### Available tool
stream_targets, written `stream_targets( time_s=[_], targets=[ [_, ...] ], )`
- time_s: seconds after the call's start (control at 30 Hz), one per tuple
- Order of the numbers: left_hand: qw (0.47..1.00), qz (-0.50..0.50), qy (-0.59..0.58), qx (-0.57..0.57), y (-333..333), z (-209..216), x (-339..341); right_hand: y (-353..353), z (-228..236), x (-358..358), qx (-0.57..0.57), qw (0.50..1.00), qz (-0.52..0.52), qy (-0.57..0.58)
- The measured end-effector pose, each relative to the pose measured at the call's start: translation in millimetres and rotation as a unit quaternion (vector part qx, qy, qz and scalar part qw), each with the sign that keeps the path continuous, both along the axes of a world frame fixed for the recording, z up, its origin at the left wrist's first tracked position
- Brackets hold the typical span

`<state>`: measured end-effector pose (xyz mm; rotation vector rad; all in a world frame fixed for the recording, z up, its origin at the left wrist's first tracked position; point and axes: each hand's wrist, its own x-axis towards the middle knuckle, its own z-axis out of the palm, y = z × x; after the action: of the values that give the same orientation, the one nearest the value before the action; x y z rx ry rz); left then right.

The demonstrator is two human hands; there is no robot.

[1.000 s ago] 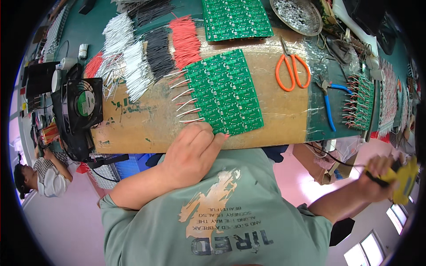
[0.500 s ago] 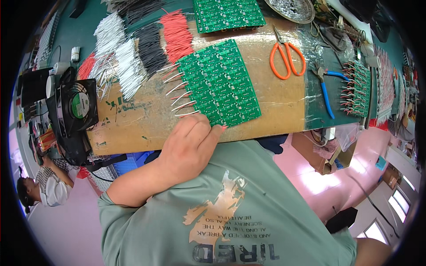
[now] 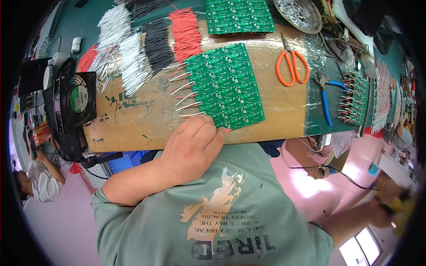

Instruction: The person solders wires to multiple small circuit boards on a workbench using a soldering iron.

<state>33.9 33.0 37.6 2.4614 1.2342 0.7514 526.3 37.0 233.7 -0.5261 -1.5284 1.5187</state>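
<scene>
My left hand [image 3: 193, 142] is closed at the near left corner of a green circuit board panel [image 3: 230, 93], its fingers pinched together. A red wire end [image 3: 228, 130] pokes out by the fingertips at the panel's near edge; the rest of it is hidden. White and red wires [image 3: 184, 97] stick out along the panel's left edge. Far to the right, my right hand [image 3: 379, 213] is smeared by motion beside a blurred yellow and black thing [image 3: 401, 210]. Its fingers cannot be made out.
Bundles of white [image 3: 133, 66], black [image 3: 158, 46] and red wires [image 3: 185, 35] lie at the back left, near a fan [image 3: 80, 98]. Stacked panels [image 3: 239, 17] stand behind. Orange-handled scissors [image 3: 292, 66], blue-handled cutters [image 3: 325, 97] and a wired panel [image 3: 355, 97] lie right.
My right hand has come into view at the far right, and a dark cable now stretches toward it. My left hand stays at the panel's corner. The whole view has shifted slightly.
</scene>
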Motion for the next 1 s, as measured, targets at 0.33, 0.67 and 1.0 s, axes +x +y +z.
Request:
stream_targets(
  time_s=[0.33,0.67,1.0],
  targets=[
    [1.000,-0.003,-0.006,0.003,-4,-4,-2,-89,-213,-167,-0.243,0.959,-0.084,-0.116],
    [1.000,-0.006,0.003,0.003,-3,-2,-2,-91,-213,-163,-0.276,0.940,-0.042,-0.196],
    [1.000,-0.012,0.005,0.006,-2,-1,-1,-97,-219,-164,-0.302,0.940,-0.069,-0.141]
  ],
)
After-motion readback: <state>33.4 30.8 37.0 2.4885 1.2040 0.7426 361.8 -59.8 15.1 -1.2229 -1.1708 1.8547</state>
